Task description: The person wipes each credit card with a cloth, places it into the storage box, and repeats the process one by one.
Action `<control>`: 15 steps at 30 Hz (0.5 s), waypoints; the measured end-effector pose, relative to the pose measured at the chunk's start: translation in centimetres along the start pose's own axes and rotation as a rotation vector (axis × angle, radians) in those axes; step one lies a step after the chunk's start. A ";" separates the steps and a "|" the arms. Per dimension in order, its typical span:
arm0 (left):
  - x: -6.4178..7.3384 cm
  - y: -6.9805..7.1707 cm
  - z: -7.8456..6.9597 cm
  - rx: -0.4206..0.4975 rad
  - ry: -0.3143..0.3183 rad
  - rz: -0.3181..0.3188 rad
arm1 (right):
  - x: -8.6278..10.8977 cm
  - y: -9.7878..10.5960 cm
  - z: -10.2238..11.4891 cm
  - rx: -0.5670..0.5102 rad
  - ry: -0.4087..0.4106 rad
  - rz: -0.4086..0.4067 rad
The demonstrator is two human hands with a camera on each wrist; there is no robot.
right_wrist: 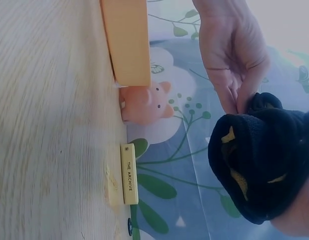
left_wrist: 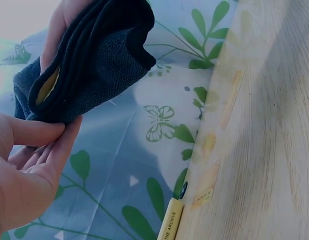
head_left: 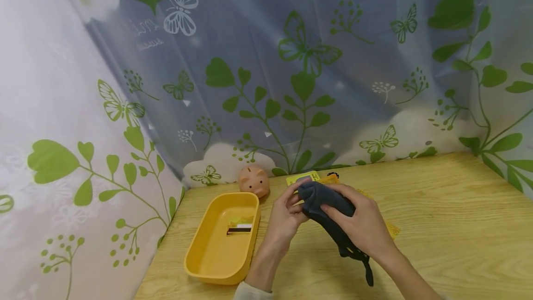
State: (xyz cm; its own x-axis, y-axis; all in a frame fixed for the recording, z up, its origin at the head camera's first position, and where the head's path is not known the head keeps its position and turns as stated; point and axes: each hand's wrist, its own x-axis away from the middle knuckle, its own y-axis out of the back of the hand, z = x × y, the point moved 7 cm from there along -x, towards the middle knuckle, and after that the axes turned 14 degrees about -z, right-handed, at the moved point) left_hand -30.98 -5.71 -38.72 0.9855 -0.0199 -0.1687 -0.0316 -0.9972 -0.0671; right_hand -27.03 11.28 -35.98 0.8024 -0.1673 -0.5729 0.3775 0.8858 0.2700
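A folded dark blue fuzzy cloth (head_left: pixel 329 200) is held above the table between both hands. A dark strap-like end hangs from it toward the lower right in the head view. My left hand (head_left: pixel 287 212) pinches its left end between thumb and fingers, as the left wrist view also shows. My right hand (head_left: pixel 364 214) grips the cloth from the right, thumb on top. In the left wrist view the cloth (left_wrist: pixel 104 70) has layered dark edges and a sliver of yellow inside a fold. Yellow bits also show within the cloth (right_wrist: pixel 259 160) in the right wrist view.
A yellow tray (head_left: pixel 212 253) stands left of my left hand, with a small packet (head_left: pixel 240 227) inside. Behind it sits a pink piggy bank (head_left: pixel 254 182). A yellow box (right_wrist: pixel 129 173) marked "THE ARCHIVE", orange wrappers (head_left: pixel 393 230) and a small black item (head_left: pixel 333 175) lie behind the hands.
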 end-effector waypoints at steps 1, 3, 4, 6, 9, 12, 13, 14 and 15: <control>0.0 0.0 0.0 0.003 0.000 -0.002 | 0.0 0.1 0.0 0.004 0.002 -0.006; 0.0 0.0 0.0 0.010 -0.001 -0.007 | -0.1 0.2 -0.1 0.009 0.007 -0.018; 0.0 0.0 0.0 0.010 -0.002 -0.011 | -0.1 0.3 -0.1 0.009 0.006 -0.022; 0.0 0.0 0.0 0.012 -0.002 -0.016 | -0.2 0.5 -0.1 0.012 0.007 -0.031; 0.0 0.2 -0.1 0.004 -0.012 -0.028 | -0.4 0.9 -0.2 0.018 0.012 -0.046; 0.0 0.2 -0.2 0.009 -0.016 -0.032 | -0.7 1.4 -0.3 0.027 0.016 -0.058; 0.0 0.2 -0.2 0.013 -0.017 -0.030 | -0.8 1.6 -0.4 0.030 0.016 -0.061; 0.0 0.2 -0.2 0.021 -0.015 -0.027 | -0.9 1.7 -0.5 0.038 0.014 -0.064; 0.0 0.2 -0.2 0.033 -0.013 -0.023 | -0.9 1.9 -0.7 0.042 0.012 -0.066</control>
State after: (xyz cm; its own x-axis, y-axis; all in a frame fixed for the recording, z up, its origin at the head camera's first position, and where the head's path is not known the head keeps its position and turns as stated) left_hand -30.91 -5.94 -38.53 0.9837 0.0045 -0.1796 -0.0143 -0.9946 -0.1032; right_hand -27.39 13.41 -35.44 0.7696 -0.2191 -0.5998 0.4487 0.8538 0.2638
